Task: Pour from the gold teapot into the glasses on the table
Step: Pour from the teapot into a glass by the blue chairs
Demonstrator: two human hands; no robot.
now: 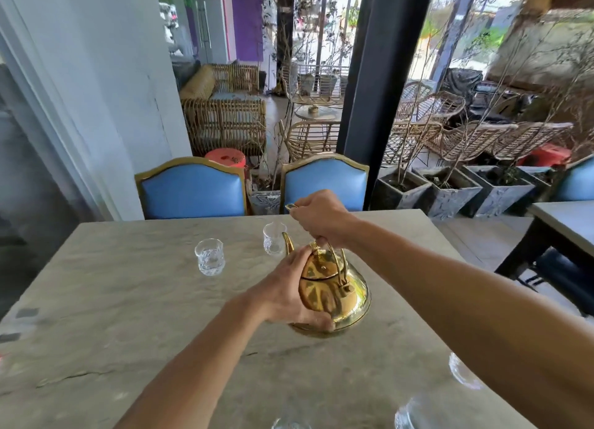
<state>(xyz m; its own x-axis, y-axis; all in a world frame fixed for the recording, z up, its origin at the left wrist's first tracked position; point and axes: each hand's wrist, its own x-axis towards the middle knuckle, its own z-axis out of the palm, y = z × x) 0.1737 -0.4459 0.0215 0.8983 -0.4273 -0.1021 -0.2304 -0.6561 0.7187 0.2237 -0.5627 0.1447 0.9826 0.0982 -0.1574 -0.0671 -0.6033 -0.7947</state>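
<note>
The gold teapot is over the middle of the stone table, tilted forward with its spout toward a clear glass at the far side. My right hand grips the teapot's handle from above. My left hand is pressed against the pot's left side, fingers on the lid and thumb under its base. A second clear glass stands to the left of the first. Whether liquid flows from the spout is not visible.
More glasses sit near the table's front edge: one at the right, one at the lower right, one at the bottom centre. Two blue chairs stand behind the table. Another table is at right.
</note>
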